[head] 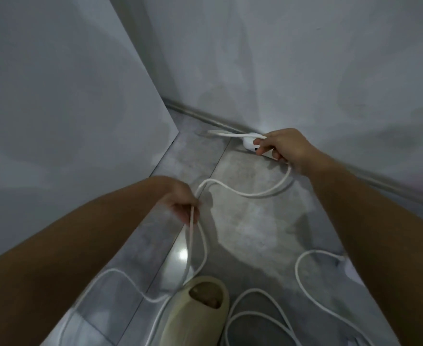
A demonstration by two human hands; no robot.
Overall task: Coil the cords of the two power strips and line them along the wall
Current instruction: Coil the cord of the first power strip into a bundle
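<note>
I judge this as the start of step 1: the 1st cord is picked up but not yet coiled. My right hand (279, 147) is curled round the end of a white strip (248, 145) that lies against the foot of the wall (305, 71), and a short flat loop pokes out along the wall beyond it. My left hand (181, 204), well out from the wall, pinches the cord (243, 194) between thumb and fingers.

Between the 2 hands the cord sags in a loose S over the floor (255, 233). Below the left hand 2 strands hang and trail farther from the wall, past my slipper (180, 328).

The next move, I think, calls for drawing that slack in, loop by loop and evenly sized, without dragging the strip off the wall or snagging under the slipper.

The cord looks thin, round, white and limp. A 2nd cord (296, 269) lies in open loops farthest from the wall. It runs to a white shape half hidden by my right forearm, possibly the 2nd strip, though I cannot tell.
</note>
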